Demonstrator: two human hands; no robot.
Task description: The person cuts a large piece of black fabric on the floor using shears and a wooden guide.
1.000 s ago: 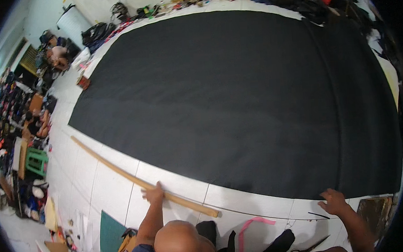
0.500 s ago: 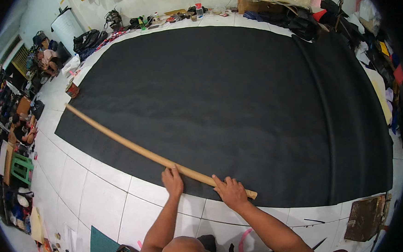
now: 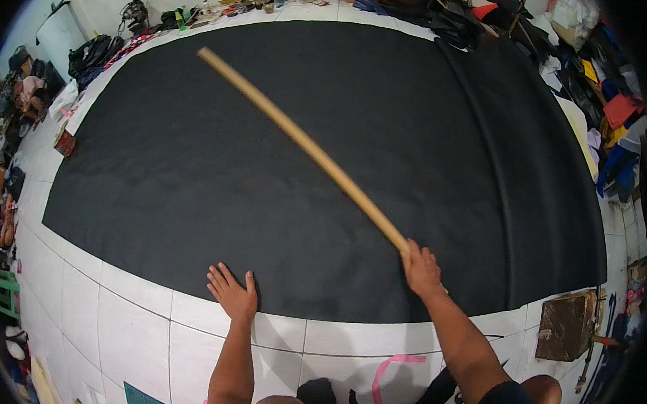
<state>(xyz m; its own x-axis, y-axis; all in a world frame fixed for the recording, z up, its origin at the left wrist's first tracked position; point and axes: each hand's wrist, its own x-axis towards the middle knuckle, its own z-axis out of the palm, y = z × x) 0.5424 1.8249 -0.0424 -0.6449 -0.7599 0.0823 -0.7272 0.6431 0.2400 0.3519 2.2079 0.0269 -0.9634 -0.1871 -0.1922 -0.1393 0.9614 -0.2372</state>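
A large sheet of black material point(image 3: 263, 176), perhaps leather or vinyl, is spread over the white tiles, with a raised fold running along its right part. My right hand point(image 3: 422, 268) is closed round the near end of a long wooden pole point(image 3: 301, 139). The pole slants away from it over the sheet toward the far left. Whether its far end touches the sheet, I cannot tell. At the sheet's near edge, my left hand point(image 3: 233, 292) lies flat with its fingers spread, holding nothing.
A rusty can point(image 3: 64, 143) stands at the sheet's left corner. Near right lies a worn brown board point(image 3: 566, 326). Bottles and small items line the far wall. Cloth and bags point(image 3: 614, 110) are heaped along the right. A green stool point(image 3: 4, 293) and people sit at far left.
My left hand has let go of the pole and moved left onto the sheet's edge. My right hand has swung the pole's far end away and to the right. The view has shifted too.
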